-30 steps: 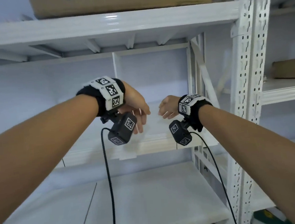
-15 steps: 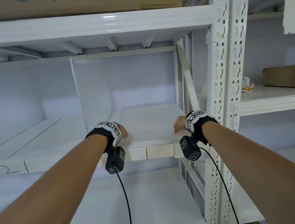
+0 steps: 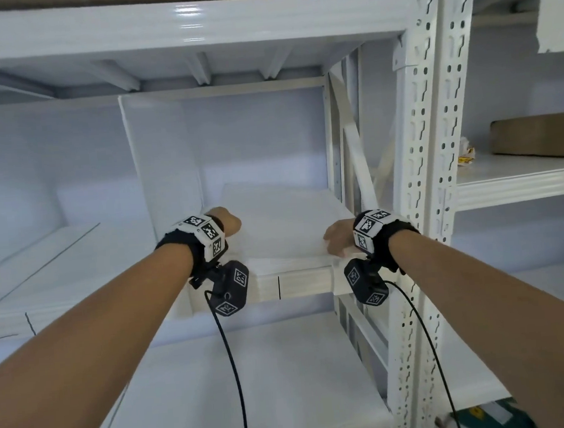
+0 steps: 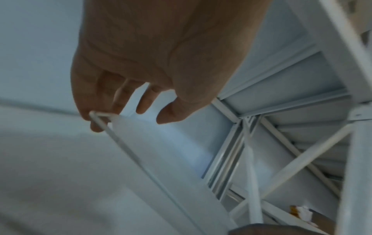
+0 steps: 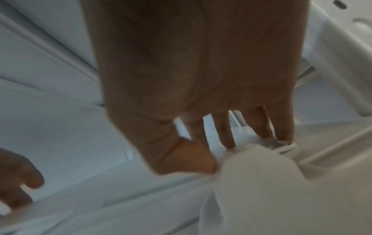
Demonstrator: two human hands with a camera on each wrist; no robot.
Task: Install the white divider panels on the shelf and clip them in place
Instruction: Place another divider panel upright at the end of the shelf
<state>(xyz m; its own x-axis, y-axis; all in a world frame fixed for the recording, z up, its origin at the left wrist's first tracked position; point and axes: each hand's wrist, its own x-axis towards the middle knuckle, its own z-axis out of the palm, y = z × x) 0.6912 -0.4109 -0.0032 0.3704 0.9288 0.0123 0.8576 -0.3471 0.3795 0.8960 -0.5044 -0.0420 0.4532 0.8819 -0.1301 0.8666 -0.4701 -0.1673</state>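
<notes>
Both arms reach into the middle bay of the white shelf, and the job in hand looks like lifting a flat white panel off the shelf board so it can go up as a divider. That panel lies flat in the right-hand bay, between the upright divider panel already standing to its left and the perforated steel post on the right. The left hand sits at the panel's near left corner; from the left wrist view its fingers hang fairly straight and slightly spread, little finger hooked at a thin white edge, thumb free, so it touches rather than clamps. The right hand is at the near right corner, and the right wrist view shows its thumb and fingertips closing on a thin white edge there, a light pinch, though blur makes the exact contact hard to read. To do this well, I'd say: get both thumbs on top and fingers under before lifting, raise the near edge evenly so the sheet doesn't twist, and keep it clear of the standing divider and the cross-braces at the right. The wrist cables dangle below the shelf lip; watch they don't snag. No clips visible from here.
</notes>
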